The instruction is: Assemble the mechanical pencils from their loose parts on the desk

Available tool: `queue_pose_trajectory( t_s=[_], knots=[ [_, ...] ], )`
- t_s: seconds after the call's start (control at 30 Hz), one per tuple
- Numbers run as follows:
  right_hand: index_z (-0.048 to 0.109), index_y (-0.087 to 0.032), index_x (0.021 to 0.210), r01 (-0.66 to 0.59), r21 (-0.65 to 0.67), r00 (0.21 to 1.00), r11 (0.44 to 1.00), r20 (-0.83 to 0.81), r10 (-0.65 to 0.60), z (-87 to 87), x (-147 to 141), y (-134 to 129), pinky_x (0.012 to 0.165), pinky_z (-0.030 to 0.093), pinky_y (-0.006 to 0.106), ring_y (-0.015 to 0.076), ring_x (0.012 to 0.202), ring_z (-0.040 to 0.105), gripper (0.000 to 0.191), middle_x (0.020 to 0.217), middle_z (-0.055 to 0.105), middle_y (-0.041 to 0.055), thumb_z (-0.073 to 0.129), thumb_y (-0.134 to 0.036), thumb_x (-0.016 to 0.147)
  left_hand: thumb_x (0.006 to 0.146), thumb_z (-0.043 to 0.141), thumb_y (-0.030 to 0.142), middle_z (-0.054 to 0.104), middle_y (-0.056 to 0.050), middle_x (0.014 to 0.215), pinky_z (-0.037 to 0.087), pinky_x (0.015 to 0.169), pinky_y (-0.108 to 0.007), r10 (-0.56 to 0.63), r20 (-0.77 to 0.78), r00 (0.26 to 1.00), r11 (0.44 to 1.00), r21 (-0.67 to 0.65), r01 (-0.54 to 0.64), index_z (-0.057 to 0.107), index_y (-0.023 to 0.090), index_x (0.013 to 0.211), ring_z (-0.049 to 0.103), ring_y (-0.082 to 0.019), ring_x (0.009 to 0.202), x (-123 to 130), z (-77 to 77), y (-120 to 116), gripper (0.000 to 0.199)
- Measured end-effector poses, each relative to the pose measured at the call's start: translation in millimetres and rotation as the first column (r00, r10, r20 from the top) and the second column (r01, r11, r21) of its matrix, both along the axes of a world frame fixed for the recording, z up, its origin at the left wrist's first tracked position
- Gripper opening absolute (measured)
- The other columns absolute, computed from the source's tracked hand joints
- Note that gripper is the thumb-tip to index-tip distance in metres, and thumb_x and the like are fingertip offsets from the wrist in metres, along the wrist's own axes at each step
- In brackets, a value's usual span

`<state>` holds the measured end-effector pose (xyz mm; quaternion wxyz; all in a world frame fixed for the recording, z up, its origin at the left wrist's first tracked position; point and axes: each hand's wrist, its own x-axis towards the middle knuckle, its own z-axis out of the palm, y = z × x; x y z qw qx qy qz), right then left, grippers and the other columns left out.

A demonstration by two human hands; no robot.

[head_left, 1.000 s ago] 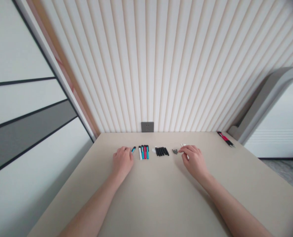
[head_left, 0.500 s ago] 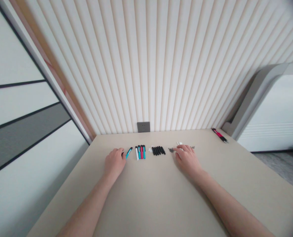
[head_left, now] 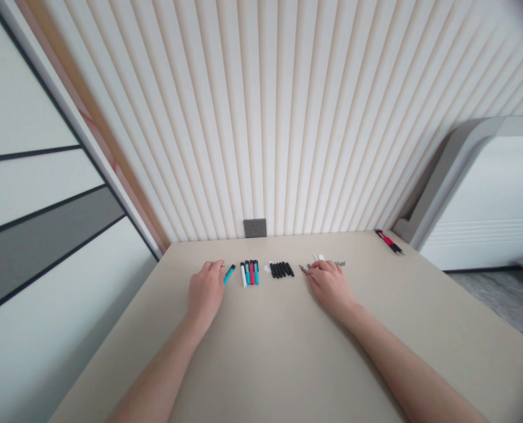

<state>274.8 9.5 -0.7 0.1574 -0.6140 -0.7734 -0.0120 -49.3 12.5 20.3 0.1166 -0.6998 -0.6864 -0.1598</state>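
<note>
My left hand (head_left: 205, 289) rests on the table at the left, its fingers curled together. A tiny dark thing shows at its fingertips, too small to name. Right beside those fingers a teal marker (head_left: 229, 274) with a black end lies slanted. To the right of it several capped markers (head_left: 251, 273), white, teal and red, lie side by side. A row of short black cylinders (head_left: 282, 269) follows. My right hand (head_left: 331, 286) is over small grey pieces (head_left: 303, 269), its fingertips drawn together among them. Whatever it pinches is hidden. Thin white sticks (head_left: 318, 257) show behind its knuckles.
Small whitish bits (head_left: 267, 268) lie left of the black row. Pink-and-black pens (head_left: 388, 242) are at the table's far right corner. A ribbed wall with a dark socket (head_left: 255, 228) borders the back edge; a white panelled unit (head_left: 490, 194) stands at right.
My right hand's fingers have drawn closer together over the grey pieces, which lie more spread. My left hand's fingertips have shifted slightly up, and the dark thing there shows less.
</note>
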Motion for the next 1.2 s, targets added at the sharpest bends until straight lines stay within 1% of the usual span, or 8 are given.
queue_pose_trajectory(
  t_s=[0.17,0.37,0.53,0.67,0.8,0.93,1.03,1.2],
  knots=[
    [0.071,-0.025,0.100,0.016,-0.006,1.000,1.000,0.025,-0.016,0.7,-1.2,-0.7,0.088,0.033,0.033,0.0219,0.100,0.053,0.023,0.103,0.065,0.0062,0.049,-0.026,0.093,0.097,0.037,0.023,0.065,-0.007,0.101,0.043,0.072,-0.033,-0.070,0.016,0.997,0.995,0.077,0.068,0.062,0.019,0.106,0.063,-0.022,0.086,4.6,1.7,-1.9,0.027],
    [0.072,-0.024,0.098,0.033,-0.022,0.999,0.999,0.044,-0.032,0.2,0.0,-0.2,0.086,0.032,0.033,0.0228,0.100,0.053,0.023,0.102,0.065,0.0073,0.049,-0.027,0.093,0.095,0.040,0.022,0.064,-0.007,0.097,0.044,0.071,-0.033,-0.109,0.054,0.993,0.986,0.130,0.101,0.061,0.019,0.098,0.062,-0.023,0.086,9.7,2.6,-4.6,0.021],
    [0.071,-0.026,0.098,0.020,-0.021,0.999,1.000,0.027,-0.019,2.2,-0.8,-0.5,0.087,0.031,0.033,0.0220,0.100,0.054,0.022,0.101,0.066,0.0058,0.050,-0.026,0.092,0.095,0.041,0.023,0.066,-0.007,0.096,0.046,0.073,-0.034,-0.171,0.109,0.979,0.967,0.208,0.146,0.059,0.018,0.101,0.063,-0.023,0.085,9.5,2.6,-3.5,0.020],
    [0.071,-0.026,0.098,0.028,-0.018,0.999,0.999,0.019,-0.027,2.6,-0.6,-0.7,0.085,0.031,0.032,0.0213,0.099,0.054,0.021,0.102,0.066,0.0052,0.051,-0.025,0.092,0.095,0.044,0.026,0.066,-0.008,0.097,0.047,0.076,-0.034,-0.282,0.174,0.943,0.922,0.321,0.217,0.058,0.018,0.104,0.063,-0.021,0.084,13.0,6.4,-6.9,0.018],
    [0.071,-0.027,0.098,0.040,-0.025,0.999,0.999,0.034,-0.039,2.7,0.0,-0.6,0.084,0.031,0.032,0.0211,0.100,0.053,0.022,0.103,0.066,0.0049,0.050,-0.026,0.093,0.094,0.049,0.024,0.065,-0.008,0.101,0.048,0.083,-0.034,-0.469,0.155,0.869,0.835,0.399,0.379,0.057,0.019,0.109,0.062,-0.020,0.093,25.1,7.4,-16.3,0.017],
    [0.071,-0.026,0.098,0.045,-0.032,0.998,0.998,0.040,-0.044,3.9,0.3,-0.9,0.084,0.031,0.032,0.0209,0.101,0.053,0.022,0.104,0.066,0.0051,0.049,-0.027,0.093,0.093,0.052,0.021,0.064,-0.007,0.100,0.049,0.087,-0.034,-0.578,0.133,0.805,0.763,0.438,0.476,0.056,0.020,0.110,0.061,-0.019,0.094,40.2,2.6,-26.0,0.017],
    [0.071,-0.026,0.099,0.046,-0.041,0.998,0.998,0.041,-0.044,4.7,0.2,-1.6,0.084,0.031,0.032,0.0210,0.101,0.053,0.023,0.104,0.065,0.0055,0.048,-0.027,0.093,0.093,0.052,0.019,0.064,-0.007,0.102,0.050,0.089,-0.035,-0.623,0.160,0.766,0.742,0.430,0.514,0.054,0.021,0.113,0.061,-0.018,0.095,46.4,-2.3,-29.3,0.020],
    [0.071,-0.025,0.098,0.047,-0.041,0.998,0.998,0.034,-0.046,5.8,-0.8,-2.5,0.086,0.032,0.033,0.0218,0.101,0.053,0.024,0.104,0.066,0.0062,0.048,-0.028,0.094,0.093,0.050,0.018,0.063,-0.008,0.103,0.051,0.088,-0.036,-0.665,0.239,0.708,0.733,0.393,0.555,0.053,0.021,0.112,0.061,-0.018,0.097,48.4,-7.9,-29.2,0.019]
  ],
)
